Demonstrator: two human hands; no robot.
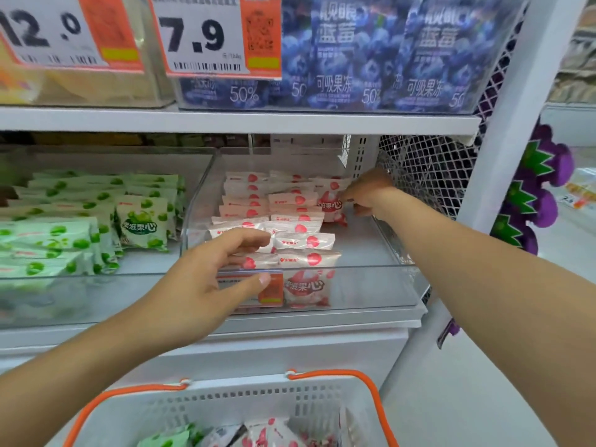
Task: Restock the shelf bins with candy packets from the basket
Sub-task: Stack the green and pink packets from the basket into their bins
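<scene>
A clear shelf bin (371,285) holds rows of white-and-red strawberry candy packets (296,227). My right hand (367,193) reaches to the bin's back right and pinches one upright strawberry packet (330,206) at its edge. My left hand (213,272) reaches over the bin's front rim. Its fingers lie on the front packets and its thumb rests on the outside of the front wall. Below the shelf, a white basket (225,404) with orange handles holds red packets (267,433) and a green one (167,438).
The neighbouring clear bin (96,285) on the left is full of green candy packets (142,221). A white mesh side panel (425,169) closes the shelf on the right. Blue jelly pouches (354,53) and price tags (203,37) fill the shelf above.
</scene>
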